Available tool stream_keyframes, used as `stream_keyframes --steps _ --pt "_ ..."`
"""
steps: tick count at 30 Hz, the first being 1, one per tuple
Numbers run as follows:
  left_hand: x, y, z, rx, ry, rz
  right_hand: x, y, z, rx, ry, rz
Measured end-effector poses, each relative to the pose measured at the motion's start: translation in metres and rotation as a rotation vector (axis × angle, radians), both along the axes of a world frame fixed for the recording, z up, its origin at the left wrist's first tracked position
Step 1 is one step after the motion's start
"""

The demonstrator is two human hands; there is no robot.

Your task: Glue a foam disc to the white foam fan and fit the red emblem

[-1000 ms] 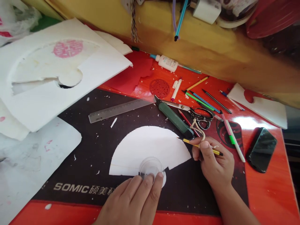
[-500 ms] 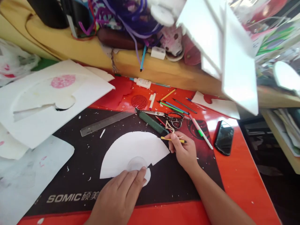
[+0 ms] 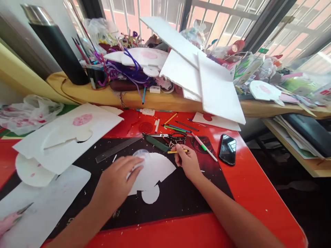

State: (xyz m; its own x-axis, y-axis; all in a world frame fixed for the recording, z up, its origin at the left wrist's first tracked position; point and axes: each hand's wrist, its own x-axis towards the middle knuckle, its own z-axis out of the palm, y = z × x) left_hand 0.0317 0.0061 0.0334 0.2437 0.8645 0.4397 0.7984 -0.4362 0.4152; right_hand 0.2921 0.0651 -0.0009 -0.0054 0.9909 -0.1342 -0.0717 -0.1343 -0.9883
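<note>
A white fan-shaped board [image 3: 155, 168] with a rounded tab at its lower end lies on the black mat [image 3: 165, 212]. My left hand [image 3: 119, 175] is over its left side, fingers closed on a clear round disc [image 3: 141, 152] at the fan's upper left edge. Part of the disc is hidden behind the fingertips. To the right of the fan, my right hand [image 3: 189, 165] grips a short yellow pencil [image 3: 177, 151]. Just beyond that hand lie a dark green utility knife [image 3: 156, 143] and scissors [image 3: 177, 138].
A transparent ruler [image 3: 117, 150], several pens and a glue bottle [image 3: 148, 112] lie farther back. The phone [image 3: 227, 150] rests at right on the red table [image 3: 258, 206]. White boards [image 3: 219, 89] lean over the cluttered sill. At left is a board with a fan outline [image 3: 98, 117].
My left hand has moved the clear disc from the fan's lower middle to its upper left edge, uncovering the tab. My right hand still holds the pencil. The view has tilted up, showing the window.
</note>
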Motion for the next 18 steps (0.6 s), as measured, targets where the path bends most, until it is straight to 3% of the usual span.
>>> stream_keyframes --steps 6,10,12,14,16,18 --pt "-0.011 0.102 0.001 -0.202 0.034 0.155 -0.003 -0.011 0.001 -0.013 0.000 0.003" --pt "-0.017 0.147 -0.005 -0.295 0.108 0.185 0.000 -0.022 0.000 -0.026 -0.013 -0.023" --pt "-0.020 0.152 -0.007 -0.311 0.126 0.181 0.002 -0.026 -0.001 -0.018 -0.027 -0.030" --pt "-0.021 0.143 -0.005 -0.277 0.121 0.212 0.004 -0.028 -0.003 -0.013 -0.022 -0.046" --pt "-0.020 0.121 -0.001 -0.196 0.095 0.265 0.007 -0.028 -0.004 -0.010 0.001 -0.068" --pt "-0.019 0.094 0.001 -0.230 0.087 0.209 0.008 -0.028 -0.006 0.001 0.029 -0.080"
